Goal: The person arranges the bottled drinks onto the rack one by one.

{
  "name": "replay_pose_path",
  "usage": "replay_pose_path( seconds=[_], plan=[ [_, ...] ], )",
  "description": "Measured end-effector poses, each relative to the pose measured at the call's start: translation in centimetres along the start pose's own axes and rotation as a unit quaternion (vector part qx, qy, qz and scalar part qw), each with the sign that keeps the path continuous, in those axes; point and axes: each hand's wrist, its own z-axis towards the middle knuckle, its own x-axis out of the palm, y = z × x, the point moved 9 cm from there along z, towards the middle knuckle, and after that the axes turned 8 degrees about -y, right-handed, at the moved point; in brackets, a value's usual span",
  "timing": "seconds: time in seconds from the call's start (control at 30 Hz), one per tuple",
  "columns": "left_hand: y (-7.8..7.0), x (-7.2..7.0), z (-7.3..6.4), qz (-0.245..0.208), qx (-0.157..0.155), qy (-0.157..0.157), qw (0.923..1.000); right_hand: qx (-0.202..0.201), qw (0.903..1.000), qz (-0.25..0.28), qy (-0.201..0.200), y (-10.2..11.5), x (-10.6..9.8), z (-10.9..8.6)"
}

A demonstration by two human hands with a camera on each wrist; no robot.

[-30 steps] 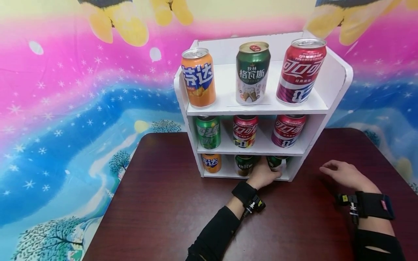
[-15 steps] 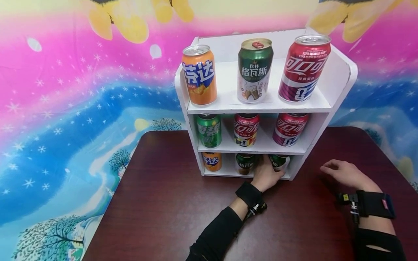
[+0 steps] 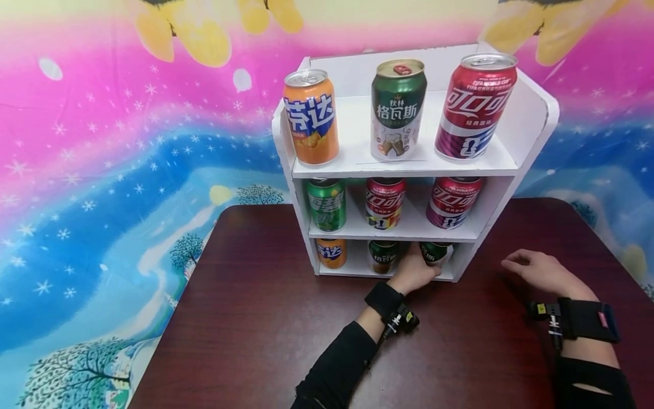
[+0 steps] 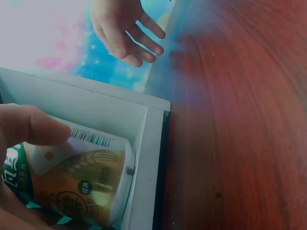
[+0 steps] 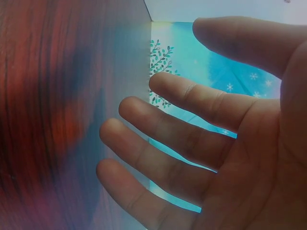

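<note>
My left hand [image 3: 415, 271] reaches into the lower right part of a small white shelf [image 3: 533, 122] and grips a green-and-white drink can [image 3: 436, 253]. In the left wrist view the thumb [image 4: 41, 127] lies across the can, whose gold and white lower part shows near the shelf's edge; the other fingers are mostly hidden. To the left of this hand stands another dark green can [image 3: 382, 257]. My right hand [image 3: 544, 274] hovers by the table to the right of the shelf, holding nothing, its fingers [image 5: 168, 136] loosely spread in the right wrist view.
An orange can [image 3: 310, 122], a green-and-white can [image 3: 398, 113] and a red can [image 3: 477, 108] stand on the top shelf. Below are a green can [image 3: 327, 205] and two red cans, with another orange can [image 3: 332, 253] at bottom left. The brown table [image 3: 245, 318] meets a printed cloth backdrop [image 3: 102, 170].
The left hand shifts only slightly and stays on the can at lower right. The view tilts a little between the first two frames. The right hand keeps its place.
</note>
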Motion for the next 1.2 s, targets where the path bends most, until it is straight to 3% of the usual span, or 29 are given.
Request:
replay_pose_path(
  seconds=[0.17,0.53,0.67,0.8,1.0,1.2],
  plan=[
    [0.14,-0.07,-0.17,-0.017,-0.002,0.005,0.9998,0.009,0.9999,0.001,0.008,-0.17,0.2,-0.16],
    [-0.01,-0.09,-0.36,0.01,-0.002,0.006,0.9999,0.006,1.0,0.006,0.004,-0.14,0.23,-0.33],
    [-0.23,-0.16,-0.38,0.023,0.013,0.003,0.9997,0.007,1.0,0.004,0.005,-0.26,0.32,-0.29],
    [-0.48,-0.29,-0.4,0.025,0.03,-0.001,0.9992,0.006,0.9999,0.005,0.007,-0.33,0.34,-0.23],
    [-0.52,-0.49,-0.37,0.035,0.033,-0.009,0.9988,0.004,1.0,0.004,0.007,-0.12,0.18,-0.17],
    [-0.78,-0.98,-0.34,0.052,0.038,-0.037,0.9972,0.001,1.0,0.003,0.006,0.09,-0.06,-0.13]
  ],
)
